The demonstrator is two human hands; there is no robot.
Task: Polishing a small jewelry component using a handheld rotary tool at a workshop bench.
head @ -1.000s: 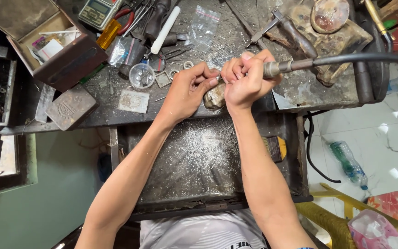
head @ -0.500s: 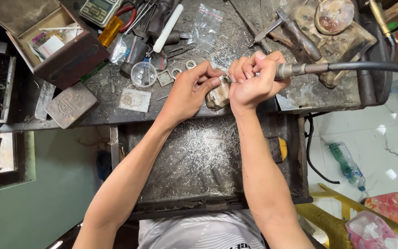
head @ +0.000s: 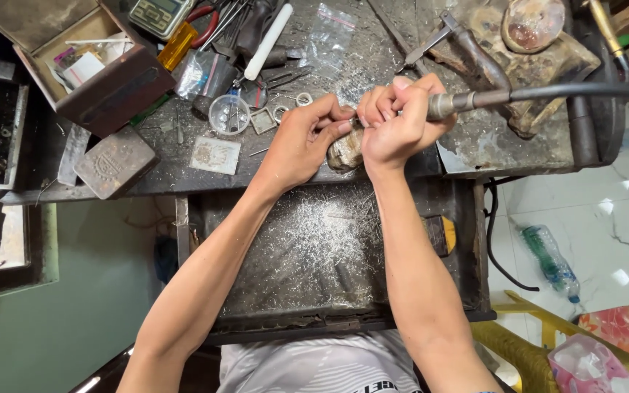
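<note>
Showing dull, scratched grey metal across the worktop (head: 373,65), gritty with filings. Glinting bright and rough as silvery shavings (head: 322,240) in the dark metal tray (head: 475,247) at centre. Shining smooth as steel on the rotary handpiece (head: 467,102), trailing a matt black rubber hose (head: 584,91). Looking worn and matt on the brown wooden box (head: 111,91) at upper left. Gleaming clear as plastic bags (head: 329,36) at top centre.

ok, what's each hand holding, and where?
Right hand grips the rotary handpiece around its front end. Left hand pinches something tiny at its fingertips; too small to identify.
</note>
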